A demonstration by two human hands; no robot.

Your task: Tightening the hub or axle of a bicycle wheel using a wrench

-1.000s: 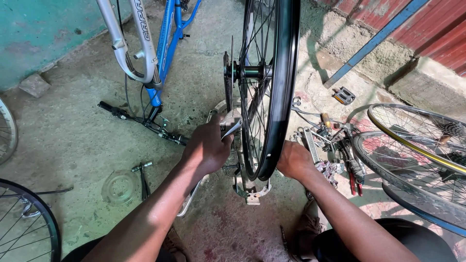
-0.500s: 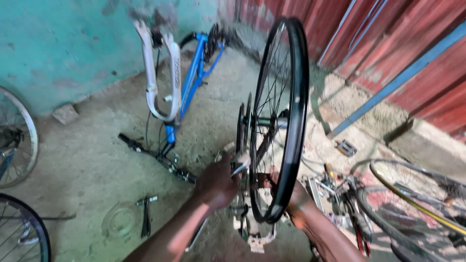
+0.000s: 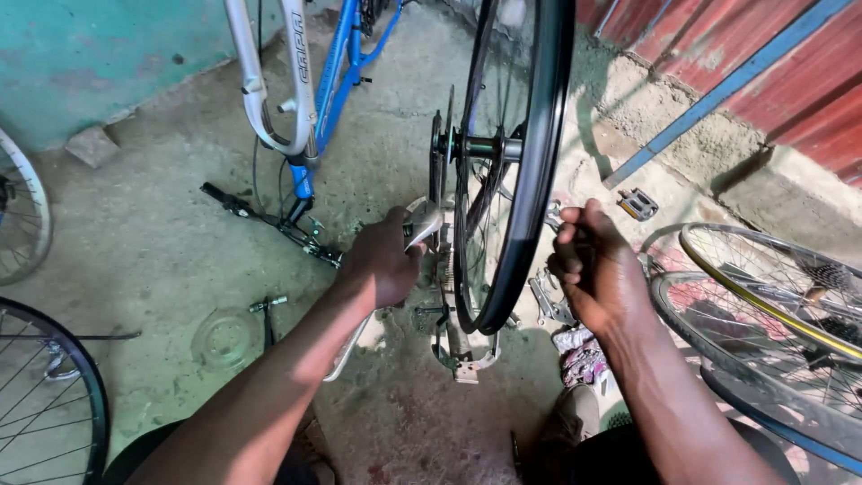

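The black bicycle wheel [image 3: 516,171] stands upright on the stand [image 3: 462,346] between both hands. The left hand [image 3: 386,260] still pinches a silvery tool [image 3: 424,223] at the spokes; the right hand [image 3: 597,269] has lifted off the rim (fingers curled shut, apparently holding nothing).

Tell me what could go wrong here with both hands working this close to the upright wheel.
1. The left hand holds a metal tool right beside the spokes and sprocket; if its grip slips, knuckles could strike them.
2. The right hand sits close to the black rim; should the wheel turn, fingers could get caught.
3. Loose parts, including a pedal and a second wheel, lie on the floor nearby, so something could be knocked or stepped on.
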